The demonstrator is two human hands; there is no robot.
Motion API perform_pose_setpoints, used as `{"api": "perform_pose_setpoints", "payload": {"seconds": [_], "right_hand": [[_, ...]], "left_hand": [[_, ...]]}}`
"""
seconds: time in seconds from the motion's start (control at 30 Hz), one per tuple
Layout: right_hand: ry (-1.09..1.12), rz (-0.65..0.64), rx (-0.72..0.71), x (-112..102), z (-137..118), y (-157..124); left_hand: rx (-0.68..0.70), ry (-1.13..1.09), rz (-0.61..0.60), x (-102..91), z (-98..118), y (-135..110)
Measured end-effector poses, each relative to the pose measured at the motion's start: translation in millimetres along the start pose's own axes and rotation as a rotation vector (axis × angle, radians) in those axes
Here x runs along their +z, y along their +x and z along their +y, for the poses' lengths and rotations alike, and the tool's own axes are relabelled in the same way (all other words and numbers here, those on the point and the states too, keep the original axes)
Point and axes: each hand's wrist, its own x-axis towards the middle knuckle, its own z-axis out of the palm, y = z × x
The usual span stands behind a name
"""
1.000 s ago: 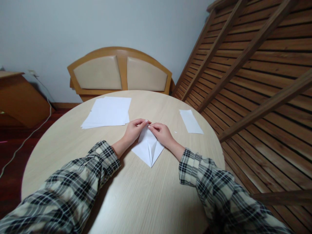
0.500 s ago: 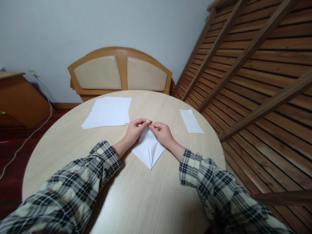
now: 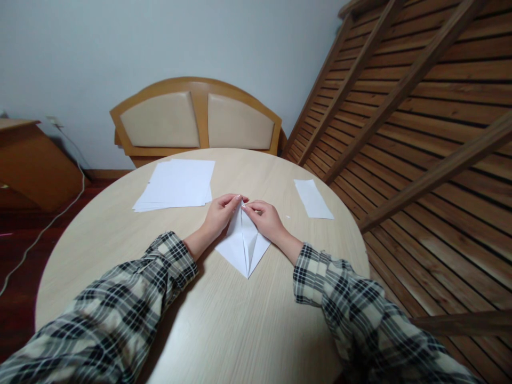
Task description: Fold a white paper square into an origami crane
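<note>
Both left hand (image 3: 219, 217) and right hand (image 3: 267, 220) pinch the paper (image 3: 250, 234) at its far tip, sheets (image 3: 180, 182) to its left, a strip (image 3: 314, 199) right.

- We think this is a room in a home, maybe a bedroom.
- At twelve o'clock, past our round table (image 3: 224, 330), we see what looks like a headboard (image 3: 204, 128) with soft cream parts.
- At two o'clock we see lots of brown wooden slats (image 3: 420, 133).
- At ten o'clock we see a wooden cabinet (image 3: 36, 165) and a pale cord (image 3: 48, 226) by the wall socket (image 3: 55, 121).
- We see a plain pale wall (image 3: 240, 37) and a dark red floor (image 3: 16, 320).
</note>
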Motion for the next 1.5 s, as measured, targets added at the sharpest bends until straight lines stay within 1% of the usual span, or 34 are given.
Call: {"api": "perform_pose_setpoints", "payload": {"seconds": [0.13, 0.23, 0.5, 0.63, 0.73, 0.83, 0.9, 1.0, 1.1, 1.2, 1.3, 1.5], "right_hand": [[0.004, 0.009, -0.004, 1.1, -0.3, -0.2], [0.001, 0.017, -0.004, 1.6, -0.5, -0.1], [-0.002, 0.025, -0.003, 1.0, 2.4, 0.2], [0.013, 0.006, 0.022, 1.2, 3.2, 0.7], [0.026, -0.058, 0.048, -1.0, 0.9, 1.1], [-0.008, -0.154, 0.047, -5.2, -2.1, 0.8], [-0.037, -0.180, 0.043, -7.8, -3.5, 0.3], [-0.056, -0.159, 0.033, -9.8, -2.9, -0.5], [-0.050, -0.130, 0.036, -9.6, 1.1, -0.7], [-0.046, -0.102, 0.062, -8.7, 5.0, -0.4], [-0.045, -0.102, 0.078, -8.2, 5.8, 0.0], [-0.041, -0.182, 0.084, -9.1, 2.6, 0.3]], "left_hand": [[-0.008, 0.016, 0.040, 1.1, -1.6, 0.4], [0.019, 0.053, 0.077, 3.0, -2.3, 0.8], [0.034, 0.029, 0.033, 3.8, -3.3, 0.1], [0.046, 0.065, 0.073, 2.5, -5.5, 1.0], [0.065, 0.093, 0.088, 0.6, -4.7, 1.8], [0.083, 0.106, 0.081, -1.5, -2.6, 2.5], [0.080, 0.107, 0.075, -2.5, -1.6, 3.1], [0.060, 0.082, 0.038, -3.5, -2.5, 4.4], [0.039, 0.066, -0.048, -5.7, -6.3, 5.5], [0.040, 0.139, -0.106, -8.6, -10.4, 5.9], [0.069, 0.204, -0.088, -10.4, -11.4, 5.6], [0.097, 0.236, -0.070, -11.3, -9.5, 5.1]]}}
